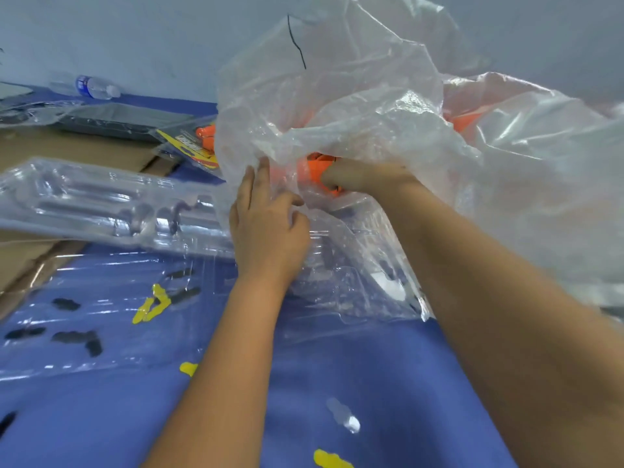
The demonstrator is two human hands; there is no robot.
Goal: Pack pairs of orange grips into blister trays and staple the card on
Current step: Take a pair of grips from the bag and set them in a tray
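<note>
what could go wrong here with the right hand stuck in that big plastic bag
The right hand is hidden inside the bag, so it may grab the wrong number of orange grips. The left hand only holds the bag's edge, so the loose film could slip or tear. The bag drapes over a clear tray and might drag it.

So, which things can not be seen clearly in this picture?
- Right hand: head view; fingers hidden inside the plastic bag, grip unclear.
- Orange grips: mostly veiled by the bag; number unknown.
- Printed card: text blurred, partly behind the bag.
- Water bottle: label too small.
</note>
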